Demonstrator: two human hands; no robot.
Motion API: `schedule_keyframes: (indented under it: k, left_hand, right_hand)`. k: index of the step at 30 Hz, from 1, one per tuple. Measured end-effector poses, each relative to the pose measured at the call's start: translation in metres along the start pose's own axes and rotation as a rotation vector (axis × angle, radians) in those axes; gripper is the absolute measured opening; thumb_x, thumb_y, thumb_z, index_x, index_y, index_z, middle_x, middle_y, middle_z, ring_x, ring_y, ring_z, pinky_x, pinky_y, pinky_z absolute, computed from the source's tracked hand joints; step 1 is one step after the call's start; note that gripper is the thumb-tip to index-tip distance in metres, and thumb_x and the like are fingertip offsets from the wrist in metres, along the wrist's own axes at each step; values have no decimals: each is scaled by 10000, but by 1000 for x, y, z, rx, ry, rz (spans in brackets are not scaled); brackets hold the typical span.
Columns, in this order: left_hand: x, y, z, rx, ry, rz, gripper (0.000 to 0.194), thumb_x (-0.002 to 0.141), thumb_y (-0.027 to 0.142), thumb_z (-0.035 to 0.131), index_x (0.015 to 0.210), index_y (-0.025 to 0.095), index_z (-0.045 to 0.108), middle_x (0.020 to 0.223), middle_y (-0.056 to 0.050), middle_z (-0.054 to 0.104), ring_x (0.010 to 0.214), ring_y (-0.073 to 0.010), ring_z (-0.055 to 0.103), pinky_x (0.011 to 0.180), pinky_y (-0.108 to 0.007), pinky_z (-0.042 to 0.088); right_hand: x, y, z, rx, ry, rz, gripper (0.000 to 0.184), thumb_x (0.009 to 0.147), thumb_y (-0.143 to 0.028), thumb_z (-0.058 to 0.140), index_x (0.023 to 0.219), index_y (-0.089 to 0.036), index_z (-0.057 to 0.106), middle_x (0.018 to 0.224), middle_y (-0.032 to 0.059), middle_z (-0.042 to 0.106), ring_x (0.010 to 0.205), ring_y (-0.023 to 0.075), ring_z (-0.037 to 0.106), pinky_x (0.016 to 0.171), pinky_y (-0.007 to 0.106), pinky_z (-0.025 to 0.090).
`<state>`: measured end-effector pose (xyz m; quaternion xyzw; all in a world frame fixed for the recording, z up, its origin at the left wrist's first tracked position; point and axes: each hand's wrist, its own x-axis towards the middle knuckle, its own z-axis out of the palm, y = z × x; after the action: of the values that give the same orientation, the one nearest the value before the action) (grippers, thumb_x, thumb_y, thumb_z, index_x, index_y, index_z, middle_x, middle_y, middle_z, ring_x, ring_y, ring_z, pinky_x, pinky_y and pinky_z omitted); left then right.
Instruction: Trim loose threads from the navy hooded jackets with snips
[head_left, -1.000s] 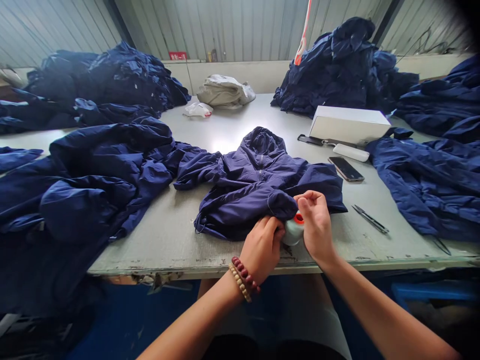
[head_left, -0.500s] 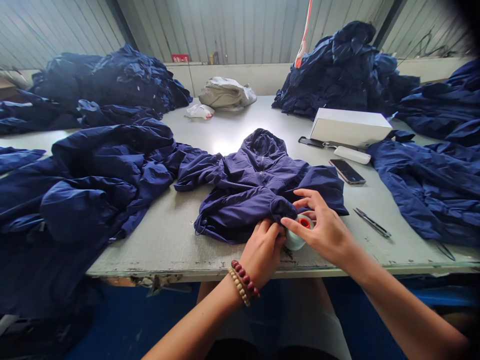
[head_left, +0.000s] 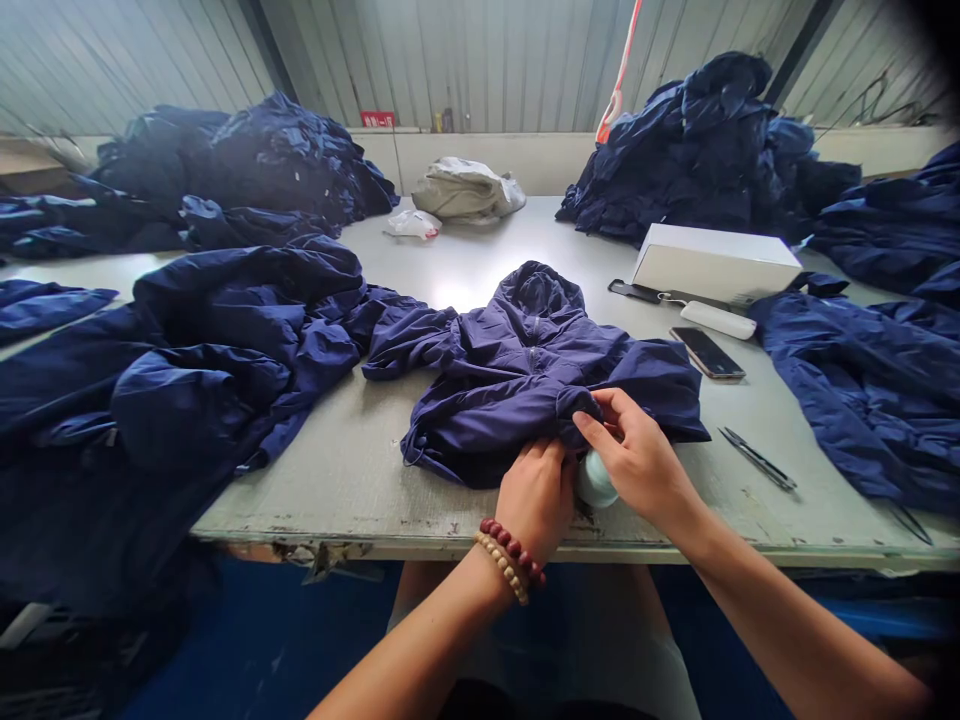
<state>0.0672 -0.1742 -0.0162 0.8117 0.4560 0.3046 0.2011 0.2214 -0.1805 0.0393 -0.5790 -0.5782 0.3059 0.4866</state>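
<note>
A navy hooded jacket (head_left: 480, 405) lies front up on the table, its hood away from me and its zip showing at the chest. My left hand (head_left: 536, 490), with two bead bracelets at the wrist, is closed on the near hem; its fingertips are partly hidden. At the hem's right corner, my right hand (head_left: 637, 450) pinches the fabric between thumb and fingers. Between my hands stands a pale, rounded roll (head_left: 595, 482), mostly covered by the right hand and the cloth. Whether either hand touches it I cannot tell.
Right of the jacket lie thread snips (head_left: 757, 460), a phone (head_left: 707, 353), a white power bank (head_left: 718, 320) and a white box (head_left: 716, 262). Navy garments are heaped at left (head_left: 247, 330) and right (head_left: 862, 370). A grey bundle (head_left: 469, 190) sits at the back. The table's near edge (head_left: 450, 550) is worn.
My right hand has closed from spread fingers to a pinch on the hem and now covers the roll's orange core. The whole view has shifted slightly; my left hand stays at the hem.
</note>
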Motion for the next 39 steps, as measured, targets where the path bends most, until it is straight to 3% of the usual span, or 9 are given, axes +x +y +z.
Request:
schedule_keyframes:
  k: [5,10,15,19,24,28,31,36,39]
  left_hand:
    - [6,7,-3,82,7,-32,164,1037,163,571,1117,180,713,1117,-119,798,1027,-283,767,903,-402,600]
    - [7,11,-5,25,44,-92,156,979,143,623,1069,184,744,1072,-125,805,978,-294,777,855,-386,594]
    - [8,13,-7,-189,82,-135,222,974,146,635,1111,210,799,1139,-109,832,1063,-286,774,944,-395,574]
    - [13,15,-7,-399,69,-274,174,962,216,679,1017,221,845,1077,-91,860,996,-259,798,913,-360,577]
    - [17,18,-4,-475,49,-347,174,964,243,676,1053,210,821,1097,-100,858,1010,-265,800,914,-360,584]
    - [15,18,0,-583,62,-321,173,1026,310,623,1081,228,765,1109,-83,845,1013,-247,793,920,-346,592]
    - [14,14,-1,-649,18,-284,169,1023,264,598,1110,225,738,1081,-71,833,964,-232,781,910,-342,596]
    - [23,8,-15,-779,-183,-213,186,1006,293,613,1068,168,736,1091,-90,813,1009,-242,748,967,-358,593]
    - [31,10,-23,-860,-295,-210,255,1011,330,615,1137,159,756,1212,-105,806,1112,-260,743,1094,-397,561]
  right_hand:
    - [-3,0,-4,-176,-5,27,532,849,-514,805,1237,-238,567,1141,105,780,959,284,753,757,391,582]
    - [-3,-7,-7,-357,-82,-3,510,823,-310,747,1288,-242,550,1103,88,791,960,287,768,860,421,580]
    - [4,3,-4,-216,-59,5,639,746,-230,713,1361,-254,542,1148,76,772,981,264,751,820,388,584]
    - [6,10,-4,-129,-33,46,798,706,-218,724,1470,-252,497,1113,52,743,939,247,729,806,387,582]
    - [1,11,-2,57,-48,107,768,748,-244,736,1473,-239,483,1221,86,710,994,239,728,758,345,585]
    - [-12,16,7,289,103,124,584,898,-439,740,1410,-255,530,1299,97,683,1121,238,721,950,400,609]
    - [-21,18,15,428,262,150,449,965,-464,654,1350,-269,529,1311,92,661,1160,245,721,998,433,620]
    - [-25,14,21,623,431,226,379,897,-359,669,1217,-280,484,1208,71,638,1125,243,729,1048,474,623]
    - [-22,16,22,645,448,266,378,857,-360,704,1161,-281,494,1128,51,642,1040,237,732,978,457,643]
